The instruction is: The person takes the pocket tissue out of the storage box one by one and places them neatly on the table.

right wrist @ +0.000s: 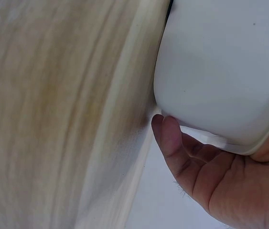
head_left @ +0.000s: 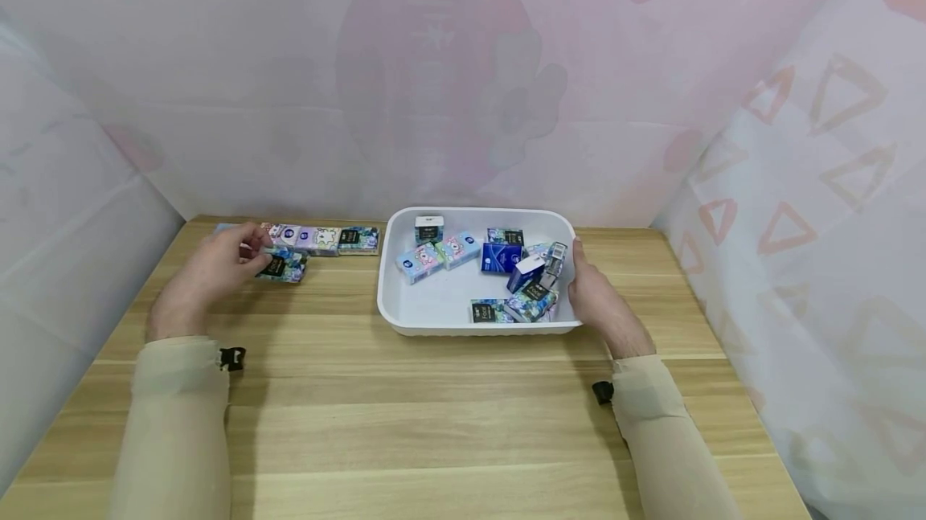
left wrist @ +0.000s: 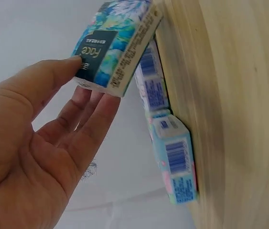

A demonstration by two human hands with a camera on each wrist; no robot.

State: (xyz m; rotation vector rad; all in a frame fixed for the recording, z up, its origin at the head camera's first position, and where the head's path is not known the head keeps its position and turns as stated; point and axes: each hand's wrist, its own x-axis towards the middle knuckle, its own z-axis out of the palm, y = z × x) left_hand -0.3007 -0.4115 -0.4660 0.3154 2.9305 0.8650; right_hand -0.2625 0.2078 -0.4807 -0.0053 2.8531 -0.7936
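Floral tissue pack [left wrist: 112, 45] at far left of table [head_left: 405, 415], just near of the pack row [head_left: 321, 239]; tilted, long axis roughly left-right. Left hand [head_left: 217, 267] pinches it, thumb on its dark label, fingers beneath, partly hidden in the head view. Right hand [head_left: 596, 295] grips the right rim of white tray [head_left: 434, 311]; fingertips cut off.

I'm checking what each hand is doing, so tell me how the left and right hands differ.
The left hand pinches a small floral pack between thumb and fingers; the right hand holds no pack and grips the white tray at its right rim. The left hand is beside the row of packs on the table; the right hand is against the tray. Both wear beige sleeves.
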